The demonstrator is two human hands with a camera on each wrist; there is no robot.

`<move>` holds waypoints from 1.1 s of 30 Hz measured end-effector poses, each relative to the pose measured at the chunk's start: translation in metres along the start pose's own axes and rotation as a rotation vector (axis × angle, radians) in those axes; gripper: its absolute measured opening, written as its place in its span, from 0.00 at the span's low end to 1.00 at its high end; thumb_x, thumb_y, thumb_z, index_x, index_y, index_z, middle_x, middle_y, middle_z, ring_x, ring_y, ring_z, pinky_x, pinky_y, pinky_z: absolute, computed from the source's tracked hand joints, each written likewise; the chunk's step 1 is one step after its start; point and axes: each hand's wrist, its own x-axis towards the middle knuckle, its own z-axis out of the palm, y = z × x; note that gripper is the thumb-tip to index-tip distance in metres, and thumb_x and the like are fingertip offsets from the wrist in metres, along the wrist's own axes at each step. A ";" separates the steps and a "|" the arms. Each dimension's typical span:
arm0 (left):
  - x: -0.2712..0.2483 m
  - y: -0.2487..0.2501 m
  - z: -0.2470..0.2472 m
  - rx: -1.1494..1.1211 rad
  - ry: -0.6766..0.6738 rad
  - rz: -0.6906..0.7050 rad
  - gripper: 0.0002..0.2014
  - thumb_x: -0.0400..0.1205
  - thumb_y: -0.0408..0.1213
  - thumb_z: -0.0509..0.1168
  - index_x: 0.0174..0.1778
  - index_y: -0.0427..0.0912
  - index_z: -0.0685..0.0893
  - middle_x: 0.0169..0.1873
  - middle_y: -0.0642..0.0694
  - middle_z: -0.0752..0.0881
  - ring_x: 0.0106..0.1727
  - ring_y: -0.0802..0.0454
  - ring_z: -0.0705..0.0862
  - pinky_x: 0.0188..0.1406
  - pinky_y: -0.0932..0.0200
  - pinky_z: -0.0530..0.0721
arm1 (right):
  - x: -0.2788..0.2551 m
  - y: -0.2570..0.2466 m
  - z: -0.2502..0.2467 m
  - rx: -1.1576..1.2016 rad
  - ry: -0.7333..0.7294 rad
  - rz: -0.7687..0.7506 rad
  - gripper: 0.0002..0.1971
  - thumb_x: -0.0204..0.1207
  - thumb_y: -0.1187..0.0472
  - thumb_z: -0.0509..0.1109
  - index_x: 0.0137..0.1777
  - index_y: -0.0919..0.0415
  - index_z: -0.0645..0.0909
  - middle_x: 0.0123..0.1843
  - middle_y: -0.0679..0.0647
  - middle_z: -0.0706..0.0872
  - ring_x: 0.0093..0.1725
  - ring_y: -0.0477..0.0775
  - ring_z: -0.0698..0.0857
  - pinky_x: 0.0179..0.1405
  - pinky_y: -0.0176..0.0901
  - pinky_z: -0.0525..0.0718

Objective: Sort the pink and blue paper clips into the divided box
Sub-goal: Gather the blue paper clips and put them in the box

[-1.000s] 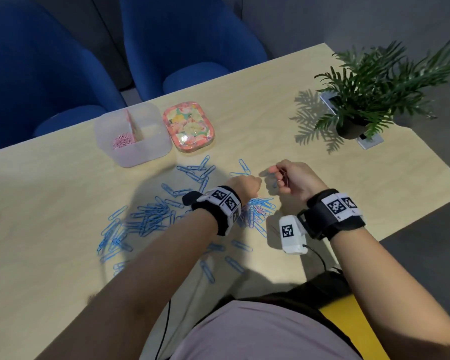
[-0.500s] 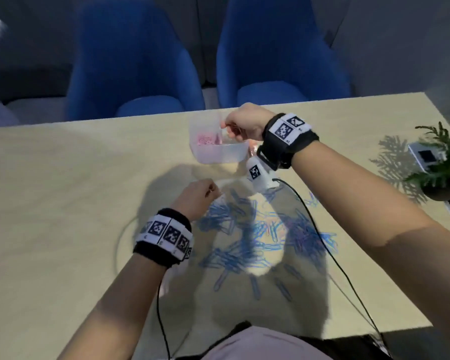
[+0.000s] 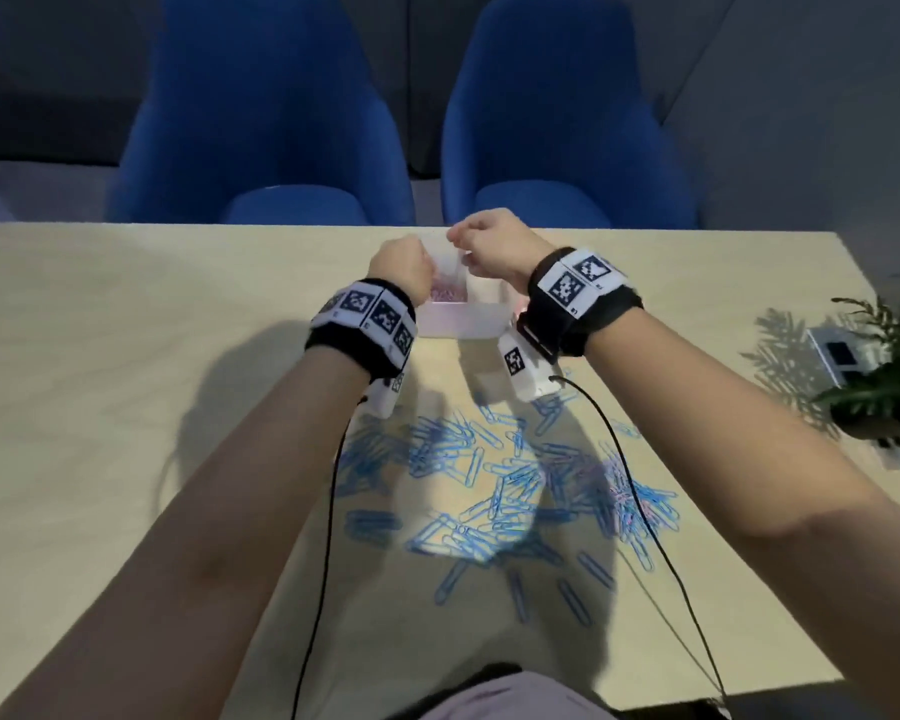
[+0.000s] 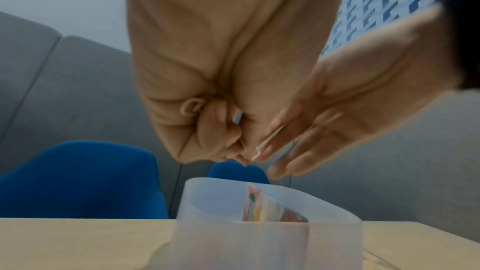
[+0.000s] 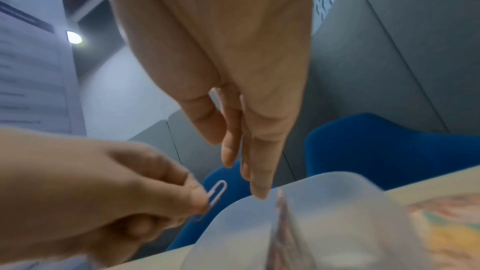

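The left hand [image 3: 402, 267] has come up from the desk [image 3: 126, 407] to the divided box [image 3: 463, 324] and pinches one pink clip [image 5: 217, 193] over the side where pink clips [image 3: 450, 292] lie. The right hand [image 3: 489, 246], beside it over the box, now hangs with straight fingers, holding nothing. Its clip seems dropped. Many blue clips [image 3: 489, 485] wait on the desk.

Both hands [image 3: 440, 259] above the divided box [image 3: 461, 324], loose clips [image 3: 500, 485] nearer on the table [image 3: 126, 407], chairs [image 3: 261, 122] behind.
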 end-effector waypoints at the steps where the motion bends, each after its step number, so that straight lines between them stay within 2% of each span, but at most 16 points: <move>1: 0.006 0.009 0.003 0.048 0.014 0.000 0.14 0.83 0.30 0.54 0.59 0.27 0.79 0.59 0.30 0.84 0.61 0.34 0.81 0.60 0.47 0.78 | -0.015 0.005 -0.007 0.067 0.039 -0.001 0.09 0.80 0.65 0.60 0.52 0.64 0.82 0.40 0.53 0.79 0.36 0.47 0.77 0.39 0.38 0.77; 3: 0.014 0.020 0.010 0.161 0.032 -0.007 0.14 0.84 0.28 0.53 0.60 0.27 0.78 0.61 0.30 0.82 0.63 0.34 0.81 0.60 0.48 0.78 | -0.046 0.022 -0.022 0.177 0.059 0.014 0.10 0.81 0.67 0.59 0.48 0.66 0.82 0.42 0.55 0.81 0.37 0.49 0.79 0.40 0.40 0.78; 6: 0.022 0.024 0.020 0.352 -0.004 0.024 0.12 0.82 0.27 0.56 0.57 0.27 0.80 0.59 0.31 0.84 0.62 0.35 0.82 0.60 0.48 0.80 | -0.089 0.056 -0.044 0.262 0.047 0.045 0.14 0.81 0.73 0.55 0.38 0.60 0.78 0.36 0.56 0.81 0.33 0.50 0.79 0.35 0.40 0.79; 8: 0.026 0.025 0.025 0.408 -0.013 0.022 0.12 0.82 0.27 0.57 0.56 0.27 0.81 0.58 0.30 0.84 0.60 0.34 0.82 0.61 0.45 0.81 | -0.115 0.085 -0.061 0.166 0.056 0.078 0.16 0.82 0.72 0.56 0.37 0.57 0.78 0.35 0.54 0.82 0.30 0.47 0.80 0.33 0.35 0.80; 10: 0.026 0.029 0.024 0.349 0.000 -0.002 0.12 0.82 0.29 0.57 0.57 0.27 0.80 0.59 0.30 0.83 0.61 0.33 0.81 0.61 0.44 0.79 | -0.137 0.121 -0.078 0.015 0.059 0.116 0.14 0.81 0.73 0.58 0.40 0.58 0.79 0.36 0.53 0.82 0.25 0.39 0.80 0.29 0.32 0.80; 12: 0.025 0.029 0.023 0.265 0.053 -0.015 0.14 0.82 0.29 0.55 0.59 0.26 0.78 0.61 0.29 0.81 0.63 0.32 0.79 0.61 0.44 0.78 | -0.156 0.156 -0.089 -0.186 0.047 0.146 0.12 0.76 0.75 0.61 0.42 0.60 0.81 0.36 0.56 0.83 0.25 0.38 0.79 0.31 0.37 0.79; 14: 0.008 0.027 0.024 0.189 0.157 0.059 0.15 0.81 0.28 0.54 0.59 0.29 0.80 0.60 0.29 0.80 0.62 0.32 0.78 0.60 0.43 0.76 | -0.172 0.186 -0.093 -0.360 0.029 0.175 0.11 0.71 0.75 0.65 0.38 0.58 0.83 0.36 0.56 0.84 0.31 0.47 0.79 0.37 0.39 0.76; 16: -0.024 0.024 0.037 0.155 0.302 0.230 0.13 0.80 0.30 0.55 0.55 0.34 0.82 0.56 0.32 0.81 0.60 0.35 0.78 0.57 0.43 0.78 | -0.184 0.204 -0.088 -0.434 -0.005 0.169 0.13 0.69 0.74 0.66 0.32 0.55 0.81 0.34 0.53 0.84 0.36 0.52 0.80 0.38 0.40 0.73; 17: -0.045 0.023 0.049 0.149 0.306 0.296 0.11 0.80 0.31 0.57 0.53 0.36 0.83 0.54 0.34 0.82 0.58 0.36 0.78 0.55 0.44 0.79 | -0.187 0.210 -0.084 -0.455 -0.021 0.136 0.13 0.69 0.73 0.66 0.31 0.54 0.80 0.34 0.54 0.84 0.37 0.53 0.80 0.39 0.42 0.73; 18: -0.067 0.022 0.062 0.141 0.236 0.339 0.09 0.80 0.32 0.59 0.51 0.38 0.83 0.51 0.37 0.83 0.56 0.38 0.79 0.53 0.45 0.80 | -0.188 0.213 -0.079 -0.466 -0.024 0.090 0.11 0.71 0.71 0.66 0.32 0.57 0.81 0.35 0.56 0.86 0.38 0.55 0.81 0.40 0.44 0.74; 21: -0.118 0.016 0.108 0.109 -0.202 0.300 0.07 0.79 0.37 0.66 0.49 0.39 0.83 0.46 0.41 0.84 0.49 0.43 0.82 0.48 0.53 0.77 | -0.179 0.218 -0.060 -0.473 -0.027 -0.095 0.07 0.73 0.65 0.66 0.39 0.60 0.85 0.41 0.59 0.87 0.46 0.61 0.84 0.47 0.49 0.79; 23: -0.139 0.010 0.131 0.138 -0.337 0.228 0.10 0.78 0.42 0.67 0.49 0.40 0.82 0.47 0.42 0.83 0.49 0.45 0.81 0.47 0.55 0.75 | -0.170 0.220 -0.050 -0.524 -0.075 -0.175 0.08 0.71 0.64 0.66 0.45 0.59 0.86 0.46 0.59 0.86 0.53 0.63 0.82 0.51 0.54 0.81; 26: -0.155 0.003 0.151 0.147 -0.289 0.165 0.10 0.76 0.39 0.69 0.49 0.39 0.82 0.49 0.39 0.82 0.52 0.43 0.81 0.52 0.51 0.77 | -0.162 0.220 -0.046 -0.680 -0.164 -0.208 0.08 0.75 0.62 0.66 0.50 0.59 0.85 0.53 0.58 0.82 0.61 0.61 0.77 0.54 0.53 0.77; 29: -0.158 0.000 0.154 0.101 -0.243 0.109 0.07 0.75 0.33 0.69 0.46 0.38 0.82 0.48 0.37 0.82 0.53 0.40 0.81 0.54 0.51 0.76 | -0.159 0.224 -0.052 -0.725 -0.185 -0.241 0.07 0.76 0.64 0.65 0.49 0.62 0.83 0.53 0.60 0.82 0.60 0.61 0.76 0.53 0.53 0.75; 31: -0.158 0.000 0.154 0.062 -0.221 0.069 0.05 0.74 0.31 0.68 0.45 0.36 0.82 0.46 0.36 0.83 0.51 0.40 0.82 0.51 0.53 0.76 | -0.158 0.231 -0.058 -0.599 -0.159 -0.239 0.05 0.73 0.65 0.67 0.46 0.62 0.84 0.50 0.61 0.84 0.56 0.61 0.79 0.53 0.52 0.77; 33: -0.158 -0.001 0.151 0.014 -0.147 -0.002 0.05 0.75 0.30 0.68 0.44 0.37 0.82 0.46 0.36 0.84 0.51 0.40 0.82 0.48 0.55 0.75 | -0.157 0.236 -0.064 -0.364 -0.091 -0.169 0.02 0.71 0.67 0.70 0.42 0.64 0.84 0.43 0.60 0.87 0.44 0.52 0.84 0.47 0.43 0.80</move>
